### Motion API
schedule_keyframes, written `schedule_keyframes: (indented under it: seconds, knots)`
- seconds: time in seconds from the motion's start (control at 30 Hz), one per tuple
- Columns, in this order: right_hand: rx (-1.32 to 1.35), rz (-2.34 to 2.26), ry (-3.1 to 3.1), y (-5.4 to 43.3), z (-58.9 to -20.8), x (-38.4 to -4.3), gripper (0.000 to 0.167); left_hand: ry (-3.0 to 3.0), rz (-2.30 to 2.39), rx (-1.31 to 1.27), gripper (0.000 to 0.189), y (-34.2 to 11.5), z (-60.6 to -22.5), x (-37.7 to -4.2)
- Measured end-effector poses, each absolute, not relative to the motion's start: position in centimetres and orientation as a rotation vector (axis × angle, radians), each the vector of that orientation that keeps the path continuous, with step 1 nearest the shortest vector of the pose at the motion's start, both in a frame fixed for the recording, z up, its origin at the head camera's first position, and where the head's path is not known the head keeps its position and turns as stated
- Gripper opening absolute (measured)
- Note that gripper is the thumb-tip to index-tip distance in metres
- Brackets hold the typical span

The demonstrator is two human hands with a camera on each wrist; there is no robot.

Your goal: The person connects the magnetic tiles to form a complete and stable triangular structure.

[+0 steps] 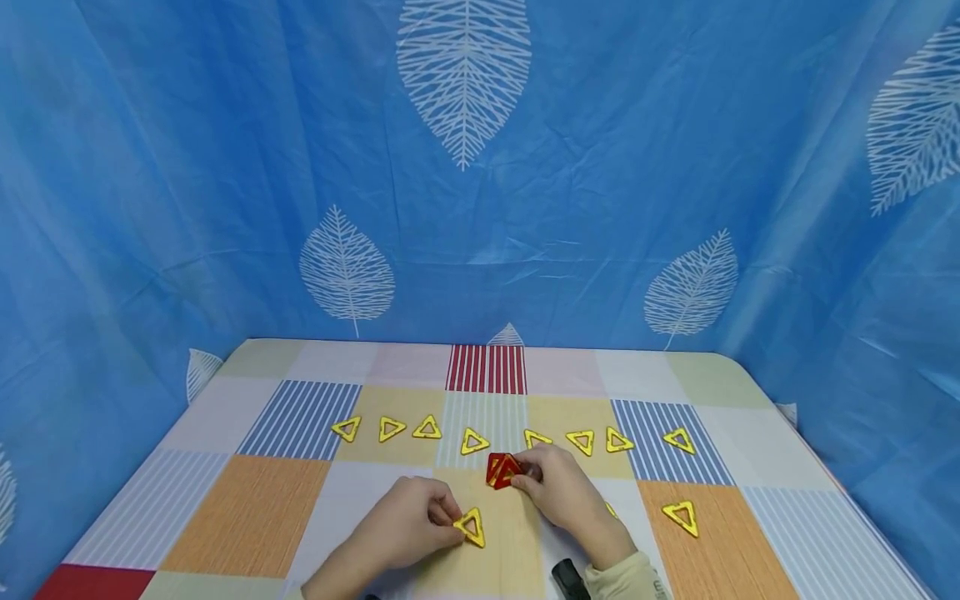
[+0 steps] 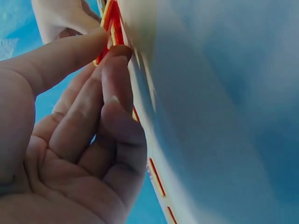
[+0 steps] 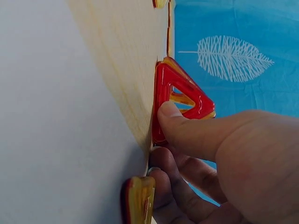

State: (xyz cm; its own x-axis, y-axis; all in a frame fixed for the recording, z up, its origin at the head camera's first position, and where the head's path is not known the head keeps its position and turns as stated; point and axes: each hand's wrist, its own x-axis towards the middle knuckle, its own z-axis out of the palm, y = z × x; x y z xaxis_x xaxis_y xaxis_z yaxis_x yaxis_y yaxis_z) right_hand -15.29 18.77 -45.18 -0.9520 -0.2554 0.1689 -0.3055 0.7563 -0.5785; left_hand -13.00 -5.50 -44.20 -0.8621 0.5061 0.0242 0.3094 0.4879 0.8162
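Note:
My left hand [image 1: 416, 521] pinches a yellow triangle tile [image 1: 480, 532] with an open middle between thumb and fingertips, held over the front middle of the table. In the left wrist view, this tile [image 2: 103, 52] shows red faces and yellowish edges. To its right, my right hand [image 1: 558, 487] holds a small cluster of red triangle tiles [image 1: 495, 479], thumb on the near face. The right wrist view shows the red front tile [image 3: 162, 84] leaning upright at the tabletop, with yellowish edges of another behind it. My right fingers are partly hidden behind the thumb.
Several yellow triangle tiles [image 1: 427, 435] lie in a loose row across the table's [image 1: 247, 508] middle. Another yellow tile [image 1: 678, 507] lies at the right, and one is mostly hidden behind my right wrist. A blue leaf-patterned curtain [image 1: 570, 192] surrounds the table's back and sides.

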Motion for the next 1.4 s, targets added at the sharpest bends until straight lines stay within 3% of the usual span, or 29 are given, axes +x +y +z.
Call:
schedule_keyframes:
  seconds: [0.5,0.8,1.0,1.23,1.4]
  knots:
    - [0.414,0.996,-2.861,19.2,-45.0,-15.2,0.024,2.595,1.215,0.67,0.03,-3.1,-44.0,-12.2]
    - [0.417,0.99,-2.844,18.9,-45.0,-15.4,0.023,2.496,1.135,0.74,0.032,-3.3,-44.3,-14.1]
    - [0.397,1.039,-2.878,19.0,-44.9,-15.6,0.032,2.439,1.112,0.826,0.044,-3.4,-44.4,-14.9]
    - [0.348,1.226,-2.958,21.9,-43.8,-15.1,0.047,2.383,1.158,0.843,0.037,-3.1,-45.1,-15.1]
    - [0.441,1.283,-3.044,24.3,-42.8,-14.7,0.047,2.407,1.165,0.839,0.035,-2.9,-45.3,-15.0]
